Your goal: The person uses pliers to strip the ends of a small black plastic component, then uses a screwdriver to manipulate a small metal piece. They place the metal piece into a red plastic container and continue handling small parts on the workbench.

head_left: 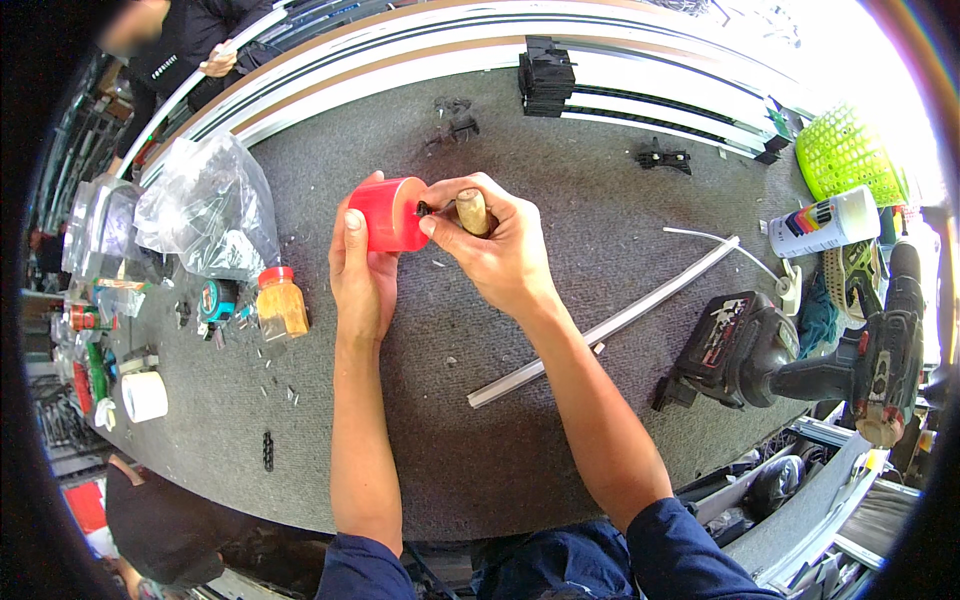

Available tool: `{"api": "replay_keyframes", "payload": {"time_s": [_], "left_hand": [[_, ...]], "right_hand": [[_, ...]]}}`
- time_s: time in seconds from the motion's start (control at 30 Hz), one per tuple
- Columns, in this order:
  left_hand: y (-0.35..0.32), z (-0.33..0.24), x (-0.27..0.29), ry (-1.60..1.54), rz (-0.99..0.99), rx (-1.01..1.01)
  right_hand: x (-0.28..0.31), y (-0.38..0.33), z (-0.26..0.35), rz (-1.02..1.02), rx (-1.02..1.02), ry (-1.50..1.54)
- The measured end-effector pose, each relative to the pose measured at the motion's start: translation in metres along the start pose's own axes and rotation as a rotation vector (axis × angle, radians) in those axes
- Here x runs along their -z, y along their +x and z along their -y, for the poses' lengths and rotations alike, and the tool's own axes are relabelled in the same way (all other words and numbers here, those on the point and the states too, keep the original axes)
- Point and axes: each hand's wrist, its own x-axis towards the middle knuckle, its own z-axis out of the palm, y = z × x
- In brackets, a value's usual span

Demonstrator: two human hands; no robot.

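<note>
My left hand (355, 270) is closed around a smooth red cylinder (395, 215), held up over the grey bench with one flat end turned to the right. Thumb and forefinger of my right hand (495, 245) pinch a small black part (424, 209) right at that end; whether it touches the cylinder I cannot tell. A tool with a rounded wooden handle (472, 210) is also tucked in my right hand, its other end hidden by the fingers. Below my right hand, a thin white strip (610, 325) lies slantwise on the bench, partly behind my right forearm.
At right lie a cordless drill (800, 375), a white spray can (825, 222) and a green basket (850, 155). Left are a red-lidded jar (282, 305), a tape measure (218, 298) and a clear plastic bag (215, 210). Long white profiles (660, 95) line the back. Another person (185, 55) stands beyond.
</note>
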Motion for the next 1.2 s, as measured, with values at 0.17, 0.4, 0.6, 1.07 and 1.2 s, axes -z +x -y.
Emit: {"api": "replay_keyframes", "payload": {"time_s": [0.17, 0.4, 0.6, 1.07, 1.2], "left_hand": [[-0.0013, -0.0001, 0.0030, 0.040, 0.019, -0.031], [-0.0004, 0.0018, 0.0048, 0.069, 0.021, -0.064], [-0.0007, 0.0023, 0.0050, 0.149, 0.013, -0.105], [0.0001, 0.0009, 0.0065, 0.041, 0.027, -0.080], [0.0006, 0.0015, 0.0059, 0.080, 0.015, -0.091]], "right_hand": [[0.0007, -0.0005, 0.0011, 0.024, -0.145, 0.108], [0.0012, 0.0005, 0.0015, 0.033, -0.231, 0.185], [0.0043, 0.0012, 0.0047, 0.050, -0.321, 0.185], [0.0077, 0.0003, 0.0010, 0.136, -0.184, 0.207], [0.0069, 0.0005, 0.0050, 0.108, -0.257, 0.149]]}}
